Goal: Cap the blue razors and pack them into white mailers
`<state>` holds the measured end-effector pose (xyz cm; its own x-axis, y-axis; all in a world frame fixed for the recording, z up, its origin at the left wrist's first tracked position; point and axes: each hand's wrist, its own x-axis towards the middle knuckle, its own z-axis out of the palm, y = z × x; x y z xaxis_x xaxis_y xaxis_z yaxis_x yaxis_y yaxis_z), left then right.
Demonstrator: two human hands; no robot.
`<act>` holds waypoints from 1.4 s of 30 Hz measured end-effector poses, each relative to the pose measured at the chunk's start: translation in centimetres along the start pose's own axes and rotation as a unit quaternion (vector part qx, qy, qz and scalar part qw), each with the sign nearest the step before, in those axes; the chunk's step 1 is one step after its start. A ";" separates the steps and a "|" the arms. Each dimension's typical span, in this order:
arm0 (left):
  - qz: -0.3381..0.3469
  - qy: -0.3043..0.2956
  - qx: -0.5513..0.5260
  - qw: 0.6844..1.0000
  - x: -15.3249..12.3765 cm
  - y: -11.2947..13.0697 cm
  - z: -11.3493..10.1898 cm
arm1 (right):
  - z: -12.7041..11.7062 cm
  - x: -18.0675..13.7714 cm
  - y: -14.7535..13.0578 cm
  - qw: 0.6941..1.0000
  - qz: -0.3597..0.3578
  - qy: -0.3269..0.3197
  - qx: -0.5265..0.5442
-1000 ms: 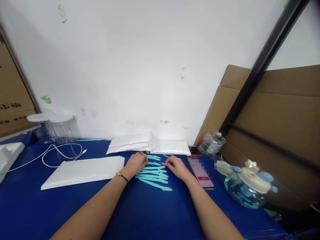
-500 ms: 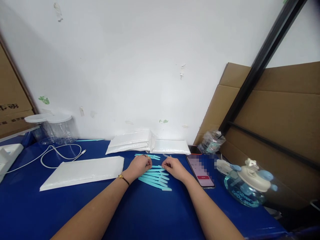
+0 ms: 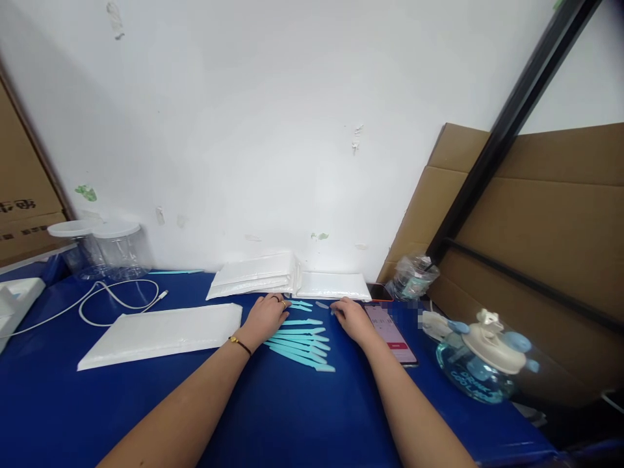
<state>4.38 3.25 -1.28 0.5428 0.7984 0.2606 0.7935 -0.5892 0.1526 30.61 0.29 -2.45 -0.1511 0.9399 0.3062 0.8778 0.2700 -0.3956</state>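
Several turquoise eyebrow razors lie fanned out on the blue table, handles to the left. Behind them, a smaller group of the same razors lies near the white packages. My left hand is over the handle ends of that back group, fingers closed on a razor there; its fingertips are partly hidden. To the right, my right hand has its fingers pinched at a small translucent piece, apparently a blade cap. A similar clear cap lies just left of those fingertips.
White padded mailers are stacked against the wall, and one mailer lies at left. A phone lies beside my right wrist. Farther right stands a drink bottle. Clear jars and a white cable are at left.
My left hand has moved left and back from the fanned razors to the back group. My right hand has moved right and slightly back, leaving the front razor lying with the others.
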 end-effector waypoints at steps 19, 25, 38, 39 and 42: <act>-0.033 -0.008 -0.177 0.984 0.4 0.7 1.2 | 0.6 -0.4 -1.7 0.983 0.023 -0.046 0.176; -0.030 -0.030 -0.208 0.977 0.5 0.6 1.2 | 0.7 -0.3 -1.8 0.980 0.016 -0.057 0.190; -0.035 -0.055 -0.273 0.960 0.7 -0.1 1.2 | 0.4 -0.5 -1.7 0.966 0.027 -0.082 0.244; -0.036 -0.055 -0.274 0.960 0.7 -0.1 1.2 | 0.5 -0.6 -1.8 0.966 0.025 -0.082 0.246; -0.035 -0.062 -0.273 0.959 0.6 0.4 1.1 | 0.8 -0.6 -2.1 0.966 0.016 -0.087 0.243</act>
<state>5.30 3.62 -2.16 0.5478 0.8277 0.1216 0.5856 -0.4832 0.6508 28.47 -0.66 -2.51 -0.2386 0.9589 0.1537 0.5722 0.2667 -0.7756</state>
